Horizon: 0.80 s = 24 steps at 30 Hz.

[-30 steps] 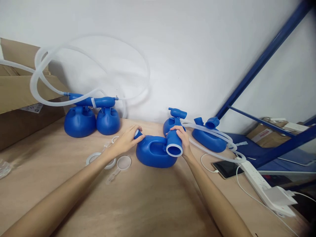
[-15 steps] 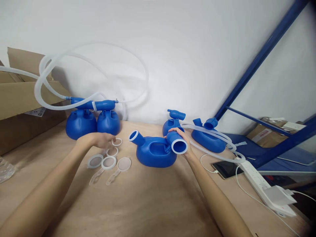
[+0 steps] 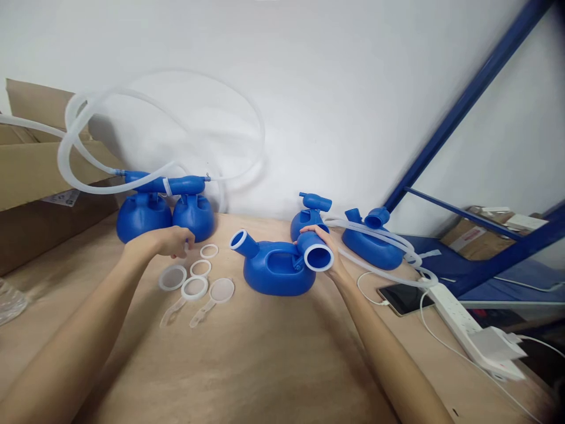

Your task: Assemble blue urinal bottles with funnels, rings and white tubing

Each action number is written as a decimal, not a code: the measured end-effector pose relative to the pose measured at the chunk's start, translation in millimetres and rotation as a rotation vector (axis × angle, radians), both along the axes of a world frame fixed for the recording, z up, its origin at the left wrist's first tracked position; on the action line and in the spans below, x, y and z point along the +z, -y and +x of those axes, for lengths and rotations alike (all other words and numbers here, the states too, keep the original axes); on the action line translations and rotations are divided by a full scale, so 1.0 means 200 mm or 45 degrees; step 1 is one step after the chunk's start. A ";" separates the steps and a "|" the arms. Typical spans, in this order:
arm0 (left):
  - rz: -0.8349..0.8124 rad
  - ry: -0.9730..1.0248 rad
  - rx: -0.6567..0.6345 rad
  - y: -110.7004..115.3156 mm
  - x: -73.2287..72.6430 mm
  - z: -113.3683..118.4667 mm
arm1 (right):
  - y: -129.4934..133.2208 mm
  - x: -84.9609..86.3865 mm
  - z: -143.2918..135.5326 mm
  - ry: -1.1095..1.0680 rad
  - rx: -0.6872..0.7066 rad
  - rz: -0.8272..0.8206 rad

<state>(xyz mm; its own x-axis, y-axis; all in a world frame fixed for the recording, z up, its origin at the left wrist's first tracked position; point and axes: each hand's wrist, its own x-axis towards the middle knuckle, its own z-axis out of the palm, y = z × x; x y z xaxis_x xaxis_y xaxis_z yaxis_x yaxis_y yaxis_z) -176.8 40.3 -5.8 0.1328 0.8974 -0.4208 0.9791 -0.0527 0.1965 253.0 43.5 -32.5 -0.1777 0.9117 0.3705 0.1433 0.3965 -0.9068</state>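
Observation:
A blue plastic urinal bottle (image 3: pixel 278 281) rests on the wooden table in the middle. It has a slanted neck at its left and a wide-mouthed blue piece at its right, both with white rims. My right hand (image 3: pixel 329 250) is wrapped round the wide-mouthed piece from behind and the right. My left hand (image 3: pixel 173 241) hovers at the left with its fingers curled together. Something pale shows at the fingertips, too small to name. Below it lie a translucent round lid (image 3: pixel 172 277), white rings (image 3: pixel 209 251) and strapped lids (image 3: pixel 221 290).
Two blue bottles (image 3: pixel 143 221) with coiled clear hose (image 3: pixel 73 147) stand at the back left, beside a cardboard box (image 3: pixel 53 176). More blue bottles (image 3: pixel 375 247) stand at the right, near a phone (image 3: pixel 404 298), a power strip (image 3: pixel 463 330) and a blue metal frame (image 3: pixel 468 100).
My left hand has drawn back left and slightly up, away from the rings. The leftmost lid has shifted a little and its rim looks thinner. My right hand keeps its grip.

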 end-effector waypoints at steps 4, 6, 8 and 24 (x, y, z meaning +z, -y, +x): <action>0.105 -0.081 -0.039 0.05 0.05 0.02 | 0.00 0.00 -0.01 -0.062 -0.040 0.022; 0.055 -0.114 -0.088 0.09 0.07 0.09 | 0.01 0.00 -0.01 -0.042 -0.048 0.037; -0.066 -0.150 -0.147 0.13 0.07 0.18 | 0.02 0.01 -0.01 0.007 -0.060 0.073; 0.023 -0.194 -0.264 0.23 0.06 0.40 | 0.02 0.03 0.01 0.156 -0.317 0.152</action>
